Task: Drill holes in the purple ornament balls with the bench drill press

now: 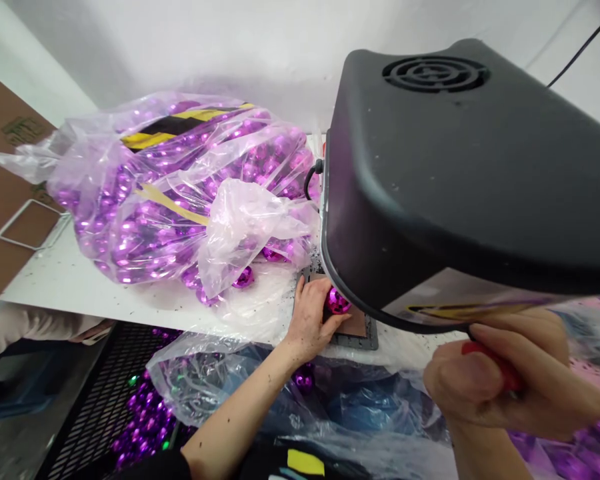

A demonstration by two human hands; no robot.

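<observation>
My left hand (311, 317) holds a shiny purple mirrored ball (337, 301) between thumb and fingers, just above a flat base plate (356, 327) at the foot of a black machine. My right hand (510, 373) is wrapped round a red handle (493, 365) below the front edge of the machine's black housing (460, 180). That housing hides whatever part of the machine stands over the ball. Left of the plate, a big clear bag (180, 207) bulges with purple balls. One loose purple ball (243, 277) lies at the bag's mouth.
A black mesh crate (95, 393) with purple balls stands low on the left. Clear plastic (205, 373) drapes over the table's front edge. Cardboard boxes (10, 167) are at far left, above another person's sleeve (25, 327). A cable (583, 45) hangs at upper right.
</observation>
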